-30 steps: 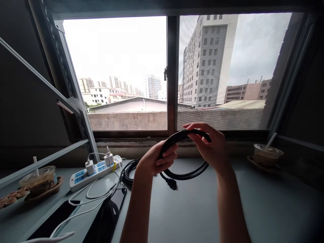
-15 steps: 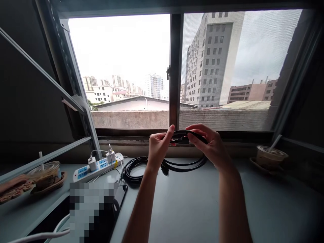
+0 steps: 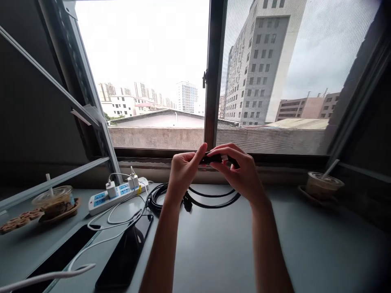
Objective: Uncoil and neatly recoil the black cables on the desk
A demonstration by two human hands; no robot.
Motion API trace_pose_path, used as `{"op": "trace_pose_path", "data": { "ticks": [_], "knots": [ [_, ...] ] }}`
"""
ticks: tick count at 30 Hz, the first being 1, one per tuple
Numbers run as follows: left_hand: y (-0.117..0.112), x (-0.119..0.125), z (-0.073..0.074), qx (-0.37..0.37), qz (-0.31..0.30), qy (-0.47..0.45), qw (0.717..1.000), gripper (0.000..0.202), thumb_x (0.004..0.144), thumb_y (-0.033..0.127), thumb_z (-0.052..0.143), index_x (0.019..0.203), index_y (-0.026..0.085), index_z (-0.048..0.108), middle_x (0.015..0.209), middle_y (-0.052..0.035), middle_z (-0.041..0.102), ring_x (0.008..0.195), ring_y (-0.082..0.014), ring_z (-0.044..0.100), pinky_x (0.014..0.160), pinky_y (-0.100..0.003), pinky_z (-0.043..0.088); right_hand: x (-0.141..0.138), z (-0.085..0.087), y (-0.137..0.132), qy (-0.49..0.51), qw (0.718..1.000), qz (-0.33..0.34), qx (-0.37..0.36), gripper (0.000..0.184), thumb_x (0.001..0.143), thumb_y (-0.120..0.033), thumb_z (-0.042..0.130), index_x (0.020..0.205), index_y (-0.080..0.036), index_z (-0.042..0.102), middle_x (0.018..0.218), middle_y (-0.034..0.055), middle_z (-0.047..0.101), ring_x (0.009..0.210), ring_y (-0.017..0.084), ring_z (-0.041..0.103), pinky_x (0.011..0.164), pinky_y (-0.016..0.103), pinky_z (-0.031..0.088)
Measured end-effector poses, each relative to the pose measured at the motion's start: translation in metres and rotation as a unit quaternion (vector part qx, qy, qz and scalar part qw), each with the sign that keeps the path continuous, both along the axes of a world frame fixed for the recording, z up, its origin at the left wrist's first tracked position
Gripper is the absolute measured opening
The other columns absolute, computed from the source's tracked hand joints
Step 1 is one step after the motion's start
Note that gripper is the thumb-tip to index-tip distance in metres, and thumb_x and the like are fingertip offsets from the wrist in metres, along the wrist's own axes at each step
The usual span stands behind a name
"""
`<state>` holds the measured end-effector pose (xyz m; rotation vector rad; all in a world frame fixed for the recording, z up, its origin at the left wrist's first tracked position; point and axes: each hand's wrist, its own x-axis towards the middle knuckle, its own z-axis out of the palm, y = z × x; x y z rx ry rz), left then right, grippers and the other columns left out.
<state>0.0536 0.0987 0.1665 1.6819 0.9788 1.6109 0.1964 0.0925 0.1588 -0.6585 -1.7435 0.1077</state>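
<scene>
Both my hands are raised above the grey desk (image 3: 220, 248) in front of the window. My left hand (image 3: 183, 173) pinches one end of a black cable (image 3: 210, 200) with thumb and fingers. My right hand (image 3: 241, 173) is closed on the same cable right beside it, fingers curled over the top. The cable's loops hang below my hands, and a black plug (image 3: 187, 202) dangles under my left wrist. More of the cable lies coiled on the desk at the left (image 3: 155, 200).
A white power strip (image 3: 117, 194) with chargers and white wires sits at the left. Two dark phones (image 3: 125, 254) lie near the front left. An iced drink (image 3: 55, 201) on a saucer stands far left, another cup (image 3: 322, 184) far right.
My hands have drawn close together at the top of the cable loop. The loop has sagged lower and narrower, and the view has tilted slightly upward.
</scene>
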Motion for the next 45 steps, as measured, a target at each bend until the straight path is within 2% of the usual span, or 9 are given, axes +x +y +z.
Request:
{"op": "trace_pose_path", "data": {
  "ticks": [2, 6, 12, 17, 21, 27, 33, 39, 45],
  "knots": [
    [-0.002, 0.000, 0.000, 0.040, 0.033, 0.027, 0.998, 0.047, 0.074, 0.055, 0.059, 0.050, 0.015, 0.053, 0.042, 0.0066, 0.029, 0.039, -0.0037, 0.026, 0.039, -0.021, 0.019, 0.001, -0.002, 0.008, 0.037, 0.999, 0.016, -0.001, 0.011, 0.078, -0.028, 0.064, 0.086, -0.020, 0.067, 0.089, 0.0015, 0.062, 0.069, 0.009, 0.052, 0.058, 0.021, 0.043],
    [0.000, -0.012, -0.003, 0.005, 0.007, 0.089, 0.996, 0.042, 0.073, 0.051, 0.063, 0.101, 0.019, 0.059, 0.049, 0.0069, 0.047, 0.042, -0.0077, 0.043, 0.043, -0.020, 0.033, 0.006, -0.010, 0.028, 0.144, 0.985, 0.062, -0.068, 0.017, 0.078, -0.032, 0.064, 0.087, -0.018, 0.064, 0.068, -0.0022, 0.056, 0.059, 0.007, 0.050, 0.053, 0.019, 0.041],
    [0.025, -0.029, -0.016, -0.108, -0.130, 0.172, 0.970, 0.031, 0.082, 0.041, 0.054, 0.099, 0.015, 0.054, 0.061, 0.0014, 0.057, 0.057, -0.0110, 0.055, 0.053, -0.021, 0.043, 0.017, -0.023, 0.053, 0.317, 0.919, -0.006, -0.235, 0.045, 0.070, -0.054, 0.063, 0.096, -0.018, 0.057, 0.064, -0.0051, 0.048, 0.048, 0.004, 0.045, 0.032, 0.013, 0.021],
    [0.053, -0.014, -0.032, -0.095, -0.054, 0.096, 0.989, 0.021, 0.082, 0.028, 0.054, 0.096, 0.014, 0.052, 0.055, 0.0055, 0.049, 0.048, -0.0070, 0.045, 0.047, -0.018, 0.037, 0.026, -0.039, 0.070, 0.258, 0.918, -0.034, -0.299, 0.044, 0.074, -0.046, 0.063, 0.106, -0.019, 0.052, 0.077, -0.0018, 0.056, 0.057, 0.008, 0.058, 0.036, 0.013, 0.040],
    [0.078, -0.008, -0.046, -0.076, 0.003, 0.030, 0.997, 0.036, 0.076, 0.028, 0.062, 0.107, 0.013, 0.051, 0.053, 0.0067, 0.049, 0.044, -0.0074, 0.047, 0.045, -0.018, 0.038, 0.042, -0.054, 0.079, 0.158, 0.909, -0.015, -0.385, 0.038, 0.071, -0.027, 0.070, 0.106, -0.018, 0.058, 0.075, 0.0000, 0.060, 0.058, 0.012, 0.062, 0.038, 0.017, 0.047],
    [0.112, -0.003, -0.076, -0.121, 0.061, 0.127, 0.983, 0.036, 0.082, 0.028, 0.055, 0.114, 0.015, 0.047, 0.049, 0.0084, 0.045, 0.033, -0.0092, 0.046, 0.034, -0.019, 0.031, 0.058, -0.092, 0.106, 0.076, 0.845, -0.039, -0.527, 0.033, 0.085, -0.021, 0.058, 0.116, -0.012, 0.052, 0.085, 0.0040, 0.063, 0.062, 0.010, 0.061, 0.048, 0.019, 0.051],
    [0.138, 0.004, -0.124, -0.192, 0.058, 0.239, 0.950, 0.018, 0.083, 0.023, 0.052, 0.096, 0.013, 0.055, 0.047, 0.0062, 0.046, 0.037, -0.0099, 0.047, 0.038, -0.019, 0.034, 0.059, -0.124, 0.128, 0.009, 0.774, -0.085, -0.627, 0.026, 0.089, -0.029, 0.053, 0.108, -0.012, 0.056, 0.096, 0.0051, 0.060, 0.076, 0.012, 0.060, 0.064, 0.027, 0.053],
    [0.154, 0.001, -0.169, -0.236, 0.066, 0.360, 0.900, 0.029, 0.079, 0.015, 0.053, 0.108, 0.014, 0.052, 0.074, -0.0041, 0.063, 0.072, -0.0170, 0.063, 0.064, -0.025, 0.047, 0.063, -0.145, 0.134, -0.012, 0.736, -0.110, -0.668, 0.027, 0.089, -0.029, 0.053, 0.110, -0.013, 0.055, 0.102, 0.0062, 0.059, 0.082, 0.014, 0.060, 0.069, 0.031, 0.053],
    [0.156, 0.003, -0.171, -0.203, 0.076, 0.442, 0.870, 0.039, 0.081, 0.026, 0.052, 0.119, 0.016, 0.048, 0.126, -0.0160, 0.050, 0.122, -0.0266, 0.043, 0.098, -0.038, 0.034, 0.064, -0.141, 0.130, 0.014, 0.775, -0.121, -0.620, 0.024, 0.089, -0.029, 0.053, 0.105, -0.012, 0.056, 0.096, 0.0048, 0.060, 0.077, 0.012, 0.059, 0.065, 0.028, 0.052]
  ]
}}
